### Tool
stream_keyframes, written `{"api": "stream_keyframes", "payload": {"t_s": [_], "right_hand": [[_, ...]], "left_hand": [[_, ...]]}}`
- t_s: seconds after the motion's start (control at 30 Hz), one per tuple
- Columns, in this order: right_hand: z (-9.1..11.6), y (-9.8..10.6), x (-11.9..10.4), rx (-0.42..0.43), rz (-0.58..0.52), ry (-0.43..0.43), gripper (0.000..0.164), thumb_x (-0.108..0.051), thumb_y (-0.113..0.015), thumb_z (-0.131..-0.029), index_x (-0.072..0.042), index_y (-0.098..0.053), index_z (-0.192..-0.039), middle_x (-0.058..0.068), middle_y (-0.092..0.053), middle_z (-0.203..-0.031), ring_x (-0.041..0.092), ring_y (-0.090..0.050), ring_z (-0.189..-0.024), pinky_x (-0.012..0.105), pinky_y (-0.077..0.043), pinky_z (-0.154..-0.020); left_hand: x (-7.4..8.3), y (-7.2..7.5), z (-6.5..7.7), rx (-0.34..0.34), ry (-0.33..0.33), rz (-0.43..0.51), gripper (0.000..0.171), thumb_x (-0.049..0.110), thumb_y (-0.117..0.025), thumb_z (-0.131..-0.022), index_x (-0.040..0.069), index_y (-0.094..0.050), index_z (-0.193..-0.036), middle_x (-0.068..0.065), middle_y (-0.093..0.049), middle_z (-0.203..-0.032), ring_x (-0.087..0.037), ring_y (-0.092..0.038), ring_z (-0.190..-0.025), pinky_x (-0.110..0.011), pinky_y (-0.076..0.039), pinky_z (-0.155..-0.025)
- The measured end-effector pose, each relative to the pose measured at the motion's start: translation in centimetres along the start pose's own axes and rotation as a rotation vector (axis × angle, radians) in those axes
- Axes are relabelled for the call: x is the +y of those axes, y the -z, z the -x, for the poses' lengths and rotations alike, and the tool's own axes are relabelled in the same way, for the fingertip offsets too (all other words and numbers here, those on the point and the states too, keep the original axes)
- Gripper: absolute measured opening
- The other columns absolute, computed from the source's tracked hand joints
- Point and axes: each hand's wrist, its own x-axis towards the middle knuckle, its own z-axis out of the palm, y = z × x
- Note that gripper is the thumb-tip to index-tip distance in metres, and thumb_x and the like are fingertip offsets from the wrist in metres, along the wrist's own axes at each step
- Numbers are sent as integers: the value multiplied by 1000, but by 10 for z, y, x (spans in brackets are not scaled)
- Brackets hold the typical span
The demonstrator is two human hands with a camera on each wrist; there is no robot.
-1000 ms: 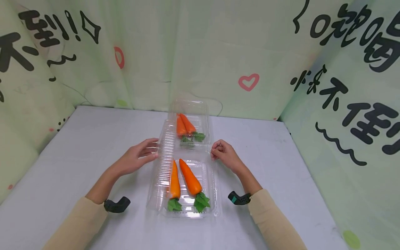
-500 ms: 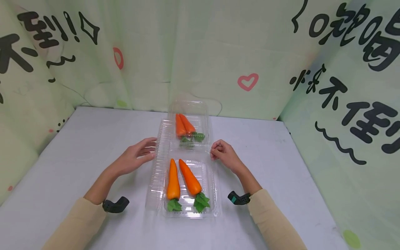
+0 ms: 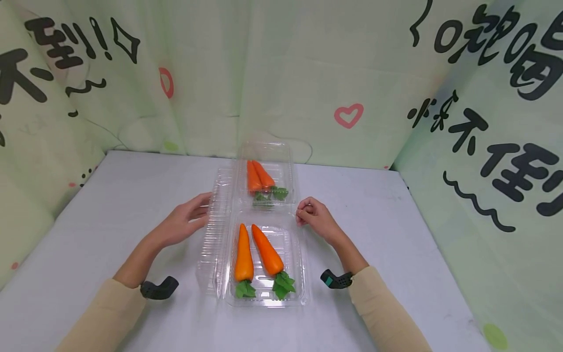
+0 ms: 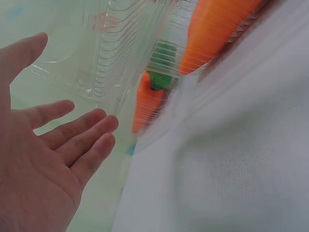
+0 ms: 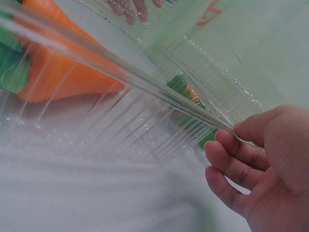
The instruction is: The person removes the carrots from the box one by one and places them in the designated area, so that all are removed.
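Note:
A clear plastic clamshell box (image 3: 288,242) lies open in the head view, with two toy carrots (image 3: 267,249) with green leaves inside. Its ridged lid (image 3: 215,234) stands tilted up along the left side. My left hand (image 3: 182,221) is at the lid's outer side, palm towards it; in the left wrist view its fingers (image 4: 82,140) are nearly straight, and I cannot tell whether they touch the plastic. With thumb and forefinger, my right hand (image 5: 270,169) pinches the box's rim (image 5: 193,110) near its far right corner.
Right behind stands a second clear box (image 3: 281,154) with two carrots (image 3: 263,176) under the plastic. White cloth covers the table (image 3: 365,234). A pale green printed curtain (image 3: 290,73) rises at the back and sides.
The lid has swung left, away from the box, and both carrots now show uncovered. My left hand has moved left along with it. My right hand has stayed in place.

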Motion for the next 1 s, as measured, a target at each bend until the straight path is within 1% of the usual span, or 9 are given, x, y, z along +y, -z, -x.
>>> {"api": "stream_keyframes", "payload": {"t_s": [0.13, 0.27, 0.4, 0.57, 0.8, 1.0], "right_hand": [[0, 0, 0, -2, -4, -1, 14, -13, -53, -99, -2, -51, -107, 11, -63, -86, 17, -61, -77, 21, -56, -78], [0, 0, 1, -3, 0, -1, 14, -13, -53, -99, -2, -51, -107, 11, -63, -85, 16, -61, -76, 21, -56, -78], [0, 0, 1, -5, 3, -3, 15, -14, -54, -99, -2, -51, -108, 11, -63, -86, 16, -61, -76, 22, -56, -79], [0, 0, 2, -4, 1, -5, 15, -14, -53, -99, -2, -50, -108, 11, -63, -86, 16, -61, -77, 23, -56, -79], [0, 0, 1, -3, -5, -6, 14, -13, -53, -99, -2, -51, -107, 10, -63, -85, 16, -61, -76, 22, -56, -78], [-1, 0, 1, -4, -13, -3, 14, -13, -52, -99, -2, -51, -107, 10, -63, -85, 17, -61, -76, 20, -55, -77]], "left_hand": [[2, 2, 1, 7, -9, -9, 57, 24, -53, -99, 8, -31, -149, -22, -41, -148, -42, -53, -127, -54, -44, -102], [3, 3, 2, 19, -31, -10, 54, 20, -52, -99, 6, -33, -147, -23, -42, -147, -44, -51, -127, -55, -44, -102], [3, 4, 2, 25, -32, -8, 54, 17, -52, -99, 4, -32, -147, -24, -42, -147, -45, -50, -128, -56, -44, -102], [3, 5, 3, 23, -17, 16, 57, 18, -52, -99, 5, -30, -149, -23, -40, -149, -45, -48, -130, -56, -44, -101], [3, 8, 3, 21, -33, 51, 57, 18, -53, -99, 5, -29, -150, -23, -36, -151, -47, -45, -132, -57, -43, -101], [3, 10, 3, -1, -42, 97, 60, 19, -53, -99, 6, -26, -151, -21, -33, -154, -46, -42, -134, -57, -41, -102]]}}
